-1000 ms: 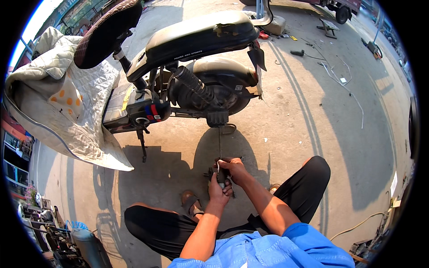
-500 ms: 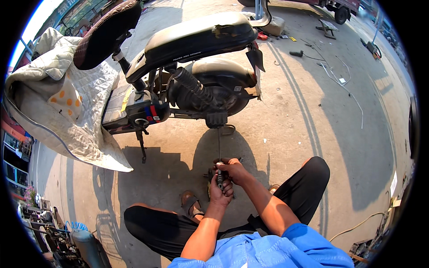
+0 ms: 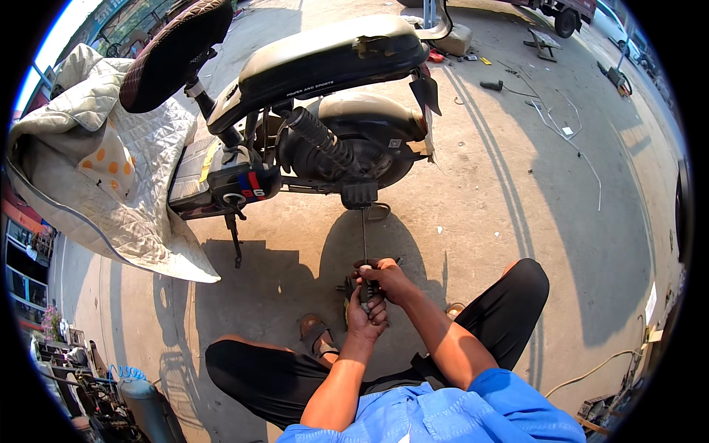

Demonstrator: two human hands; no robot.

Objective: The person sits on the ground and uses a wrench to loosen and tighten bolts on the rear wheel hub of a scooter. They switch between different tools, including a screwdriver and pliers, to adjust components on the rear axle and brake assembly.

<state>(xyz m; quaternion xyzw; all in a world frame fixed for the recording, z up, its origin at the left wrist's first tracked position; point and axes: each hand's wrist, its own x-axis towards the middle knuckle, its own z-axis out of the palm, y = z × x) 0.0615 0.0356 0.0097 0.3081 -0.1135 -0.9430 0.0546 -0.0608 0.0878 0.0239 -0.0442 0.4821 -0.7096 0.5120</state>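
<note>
An electric scooter (image 3: pixel 332 55) with a pale, dark-bottomed seat stands in front of me. A long-shafted screwdriver (image 3: pixel 364 240) runs from my hands up to the black block-shaped footrest (image 3: pixel 360 194) low by the rear wheel (image 3: pixel 384 166). My left hand (image 3: pixel 365 316) is wrapped around the lower part of the handle. Just above it, my right hand (image 3: pixel 384 278) closes its fingers on the handle's upper part, near the shaft. The tip's exact contact is too small to make out. Behind my hands, something dark and yellow (image 3: pixel 346 299) lies on the ground, partly hidden.
A quilted cover (image 3: pixel 111 184) drapes over the scooter's front at left. The kickstand (image 3: pixel 235 240) hangs below the frame. Wires (image 3: pixel 569 136) and a small stool (image 3: pixel 541 44) lie on the concrete at right. A grey tank (image 3: pixel 144 406) stands lower left.
The screwdriver's handle appears turned slightly within my hands, and my left hand's fingers have shifted a little. Both hands stay at the same place below the footrest.
</note>
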